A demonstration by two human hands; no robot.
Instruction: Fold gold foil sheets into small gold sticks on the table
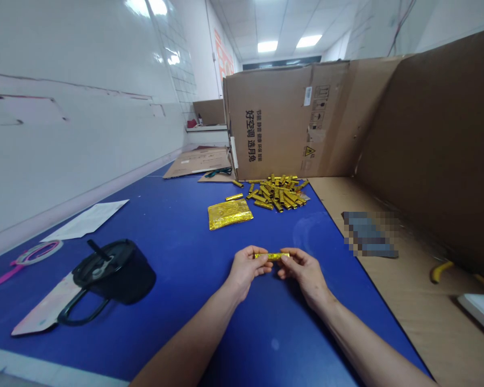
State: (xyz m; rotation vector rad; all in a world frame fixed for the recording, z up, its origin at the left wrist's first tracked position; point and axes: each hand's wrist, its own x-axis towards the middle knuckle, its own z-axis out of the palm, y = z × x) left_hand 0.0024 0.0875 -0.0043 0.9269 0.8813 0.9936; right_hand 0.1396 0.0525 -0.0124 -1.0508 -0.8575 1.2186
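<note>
A small gold foil roll (pixel 273 257) is held level above the blue table by both hands. My left hand (pixel 248 269) pinches its left end between thumb and fingers. At the right end, my right hand (pixel 304 273) closes on it in the same way. Beyond the hands lies a flat stack of gold foil sheets (pixel 230 214), with one loose gold roll (pixel 234 197) just behind it. Farther back, to the right, several similar gold tubes are heaped in a pile (pixel 280 192) against the cardboard.
A black lidded mug (pixel 121 274) with a handle stands at the left, near white paper (pixel 86 219) and a pink strap (pixel 22 262). Tall cardboard box walls (pixel 286 123) close off the back and right. A blurred phone-like slab (pixel 369 235) lies on the cardboard at right.
</note>
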